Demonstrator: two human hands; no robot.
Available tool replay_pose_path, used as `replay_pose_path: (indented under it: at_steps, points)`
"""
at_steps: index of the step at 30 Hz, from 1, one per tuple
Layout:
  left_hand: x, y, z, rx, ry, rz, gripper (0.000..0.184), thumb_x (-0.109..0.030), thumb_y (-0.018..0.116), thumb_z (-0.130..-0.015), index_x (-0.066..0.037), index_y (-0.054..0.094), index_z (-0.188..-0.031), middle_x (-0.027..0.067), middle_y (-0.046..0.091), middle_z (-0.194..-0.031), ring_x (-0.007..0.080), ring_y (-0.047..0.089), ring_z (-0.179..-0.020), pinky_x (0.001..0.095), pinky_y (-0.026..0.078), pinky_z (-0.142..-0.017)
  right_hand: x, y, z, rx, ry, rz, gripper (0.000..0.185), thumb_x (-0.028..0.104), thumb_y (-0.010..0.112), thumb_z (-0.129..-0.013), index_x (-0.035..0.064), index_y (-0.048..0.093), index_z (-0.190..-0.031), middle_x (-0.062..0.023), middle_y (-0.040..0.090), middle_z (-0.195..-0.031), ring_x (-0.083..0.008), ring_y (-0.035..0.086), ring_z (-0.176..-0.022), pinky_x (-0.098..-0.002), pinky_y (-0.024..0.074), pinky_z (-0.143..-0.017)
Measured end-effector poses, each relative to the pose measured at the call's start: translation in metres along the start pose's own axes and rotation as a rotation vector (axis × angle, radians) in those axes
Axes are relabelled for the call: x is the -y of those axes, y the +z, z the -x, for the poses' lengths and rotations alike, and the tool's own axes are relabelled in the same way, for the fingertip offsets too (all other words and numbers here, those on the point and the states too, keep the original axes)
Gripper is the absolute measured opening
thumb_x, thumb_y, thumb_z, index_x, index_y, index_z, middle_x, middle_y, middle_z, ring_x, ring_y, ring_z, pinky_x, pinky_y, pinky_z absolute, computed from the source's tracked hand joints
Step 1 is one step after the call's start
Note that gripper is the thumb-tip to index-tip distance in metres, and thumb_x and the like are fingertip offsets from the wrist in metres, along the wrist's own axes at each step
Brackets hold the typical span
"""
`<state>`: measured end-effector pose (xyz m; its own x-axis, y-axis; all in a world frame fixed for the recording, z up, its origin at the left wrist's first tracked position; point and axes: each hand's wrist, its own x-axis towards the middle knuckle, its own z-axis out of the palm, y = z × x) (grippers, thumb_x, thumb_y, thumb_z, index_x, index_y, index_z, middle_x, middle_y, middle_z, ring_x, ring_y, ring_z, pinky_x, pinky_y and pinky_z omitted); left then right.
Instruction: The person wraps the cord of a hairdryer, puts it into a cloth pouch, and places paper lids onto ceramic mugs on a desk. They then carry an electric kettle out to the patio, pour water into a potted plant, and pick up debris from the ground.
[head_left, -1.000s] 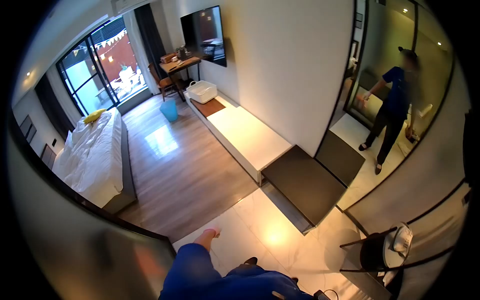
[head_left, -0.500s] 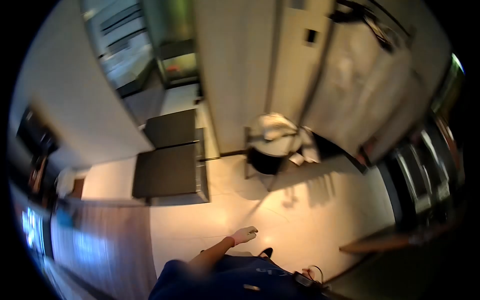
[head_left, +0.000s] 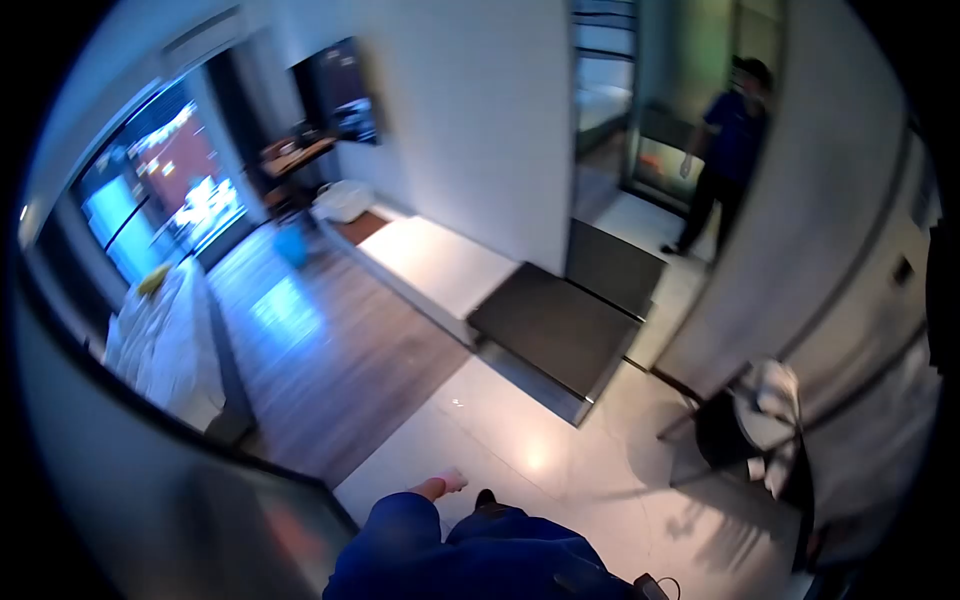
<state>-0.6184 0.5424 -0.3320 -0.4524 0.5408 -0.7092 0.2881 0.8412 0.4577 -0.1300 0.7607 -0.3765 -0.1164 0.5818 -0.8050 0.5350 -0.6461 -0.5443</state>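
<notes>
Just in front of my blue sleeve, my left hand (head_left: 452,481) hangs over the pale tiled floor (head_left: 500,440). It is small and blurred, with a light glove-like covering, and its finger positions are unclear. Nothing can be made out in it. My right hand is out of sight; a small dark device (head_left: 648,588) with a looped cord shows by my right side. A dark shoe (head_left: 485,497) is visible near my left hand.
A low bench with a dark top (head_left: 555,325) stands ahead. At the right is a round table (head_left: 765,425) with cloths. A bed (head_left: 170,350) lies at the left. The mirror (head_left: 690,130) reflects a person in blue.
The view swung right, then back left. My left hand stretched forward with fingers visible half a second ago, and is now nearer my body and blurred.
</notes>
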Motion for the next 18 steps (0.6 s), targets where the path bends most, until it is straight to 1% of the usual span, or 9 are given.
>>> replay_pose_path:
  at_steps: [1,3,5,8,10,12,14,17,18]
  points:
    - [0.025,-0.016,0.012,0.085,-0.053,0.011,0.032,-0.030,0.052,-0.073,-0.004,0.065,-0.086,0.0135,0.065,-0.080,0.0254,0.059,-0.068,0.0372,0.046,-0.061,0.027,0.021,-0.011,0.036,-0.031,0.049,0.028,-0.007,0.057,-0.073,-0.0011,0.062,-0.100,-0.0150,0.063,-0.072,-0.0219,0.062,-0.058,-0.0306,0.0497,-0.049]
    - [0.080,-0.039,0.037,0.090,-0.123,0.088,0.031,-0.028,0.053,-0.073,-0.004,0.066,-0.089,0.0137,0.066,-0.083,0.0259,0.060,-0.072,0.0373,0.046,-0.063,0.085,0.065,-0.025,0.107,-0.097,0.156,0.028,-0.006,0.057,-0.073,-0.0010,0.062,-0.100,-0.0148,0.063,-0.072,-0.0217,0.062,-0.058,-0.0305,0.0496,-0.049]
    - [0.128,-0.033,0.019,-0.082,-0.162,0.111,0.035,-0.025,0.054,-0.073,-0.005,0.065,-0.100,0.0159,0.065,-0.098,0.0297,0.061,-0.090,0.0399,0.047,-0.077,0.137,0.107,-0.047,0.186,-0.169,0.244,0.028,-0.005,0.058,-0.072,-0.0010,0.062,-0.099,-0.0145,0.063,-0.071,-0.0215,0.061,-0.058,-0.0305,0.0495,-0.049]
    - [0.165,-0.028,0.013,-0.147,-0.184,0.307,0.040,-0.025,0.058,-0.074,-0.006,0.062,-0.109,0.0157,0.062,-0.110,0.0278,0.056,-0.105,0.0378,0.046,-0.083,0.198,0.174,-0.061,0.273,-0.219,0.358,0.027,-0.004,0.059,-0.072,-0.0009,0.061,-0.099,-0.0141,0.063,-0.071,-0.0211,0.061,-0.057,-0.0304,0.0494,-0.049]
    - [0.141,-0.065,0.025,-0.021,-0.306,0.649,0.060,-0.036,0.062,-0.076,-0.008,0.049,-0.127,0.0150,0.049,-0.129,0.0297,0.048,-0.115,0.0377,0.052,-0.080,0.220,0.209,-0.074,0.314,-0.221,0.448,0.027,-0.003,0.059,-0.072,-0.0009,0.061,-0.099,-0.0138,0.063,-0.071,-0.0209,0.061,-0.057,-0.0303,0.0493,-0.049]
    - [0.102,-0.118,0.016,-0.038,-0.335,0.977,0.073,-0.042,0.064,-0.075,-0.005,0.039,-0.133,0.0163,0.040,-0.135,0.0309,0.042,-0.120,0.0406,0.052,-0.081,0.233,0.235,-0.101,0.363,-0.222,0.531,0.027,-0.002,0.060,-0.072,-0.0008,0.061,-0.098,-0.0135,0.063,-0.071,-0.0207,0.060,-0.057,-0.0303,0.0492,-0.049]
    - [0.061,-0.191,0.011,-0.100,-0.272,1.148,0.088,-0.049,0.066,-0.073,-0.002,0.030,-0.138,0.0176,0.031,-0.141,0.0321,0.036,-0.125,0.0435,0.053,-0.081,0.241,0.257,-0.139,0.439,-0.243,0.615,0.026,-0.001,0.060,-0.072,-0.0008,0.061,-0.098,-0.0133,0.063,-0.071,-0.0205,0.060,-0.056,-0.0302,0.0491,-0.049]
    - [0.067,-0.289,-0.019,-0.282,0.003,1.058,0.085,-0.047,0.065,-0.075,-0.004,0.028,-0.138,0.0178,0.024,-0.143,0.0348,0.036,-0.125,0.0498,0.054,-0.077,0.314,0.324,-0.162,0.457,-0.229,0.985,0.026,0.003,0.063,-0.074,-0.0021,0.061,-0.099,-0.0145,0.064,-0.073,-0.0215,0.062,-0.060,-0.0304,0.0501,-0.051]
    - [0.070,-0.318,-0.021,-0.412,0.013,1.109,0.070,-0.043,0.062,-0.079,-0.003,0.039,-0.132,0.0183,0.038,-0.136,0.0319,0.041,-0.122,0.0432,0.051,-0.082,0.342,0.349,-0.170,0.454,-0.219,1.008,0.026,0.002,0.061,-0.074,-0.0027,0.061,-0.099,-0.0152,0.064,-0.073,-0.0214,0.062,-0.060,-0.0305,0.0498,-0.051]
